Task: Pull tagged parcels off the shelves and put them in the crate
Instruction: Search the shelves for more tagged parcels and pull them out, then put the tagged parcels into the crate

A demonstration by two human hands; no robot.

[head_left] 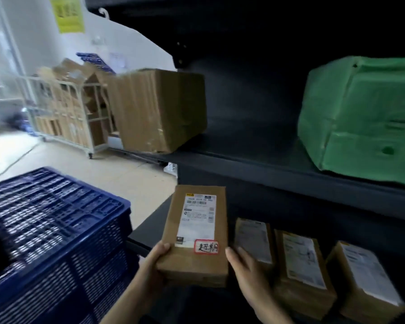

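Parcel (197, 232) with the red-edged tag (206, 246) is up off the lower shelf (150, 230), label facing the eyes, probably for checking; left hand (154, 265) pinches its near corner, thumb on top; right hand (246, 272) lies loose-fingered beside it; blue crate (56, 230) waits at left.

A parcel depot is indicated by dark metal shelving (278, 167) stocked with labelled brown cardboard parcels (299, 267), and a white wire roll cage (63, 108) filled with cartons
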